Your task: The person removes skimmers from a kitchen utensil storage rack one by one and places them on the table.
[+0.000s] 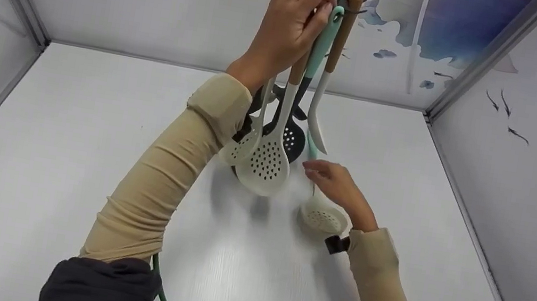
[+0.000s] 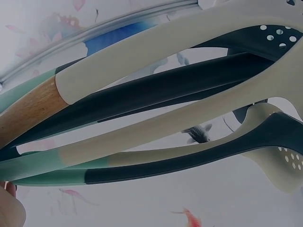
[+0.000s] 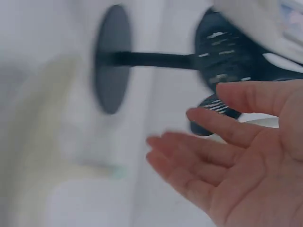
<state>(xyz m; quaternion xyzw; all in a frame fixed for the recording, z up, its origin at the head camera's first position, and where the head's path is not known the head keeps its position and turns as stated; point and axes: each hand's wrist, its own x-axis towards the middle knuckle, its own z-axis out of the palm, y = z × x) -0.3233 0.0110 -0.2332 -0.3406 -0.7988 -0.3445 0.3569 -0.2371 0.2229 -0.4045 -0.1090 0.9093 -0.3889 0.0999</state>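
At the top of a dark utensil stand, my left hand (image 1: 297,20) curls its fingers beside the hung handles; its fingertips are partly hidden. Hanging there are a cream slotted spoon (image 1: 265,163) with a wooden handle, a second cream slotted utensil (image 1: 243,146), a black slotted one (image 1: 293,141) and a wooden-handled cream utensil (image 1: 317,110). My right hand (image 1: 336,183) has relaxed fingers over a cream skimmer (image 1: 325,218) with a mint handle, lying on the table. In the right wrist view its palm (image 3: 251,170) faces the camera with nothing held.
The stand's round dark base (image 3: 113,61) shows in the right wrist view. White table (image 1: 102,146) surrounds the stand. Printed panels (image 1: 149,18) with fish and petals rise at the back and both sides. A green cord (image 1: 162,295) runs beside the left sleeve.
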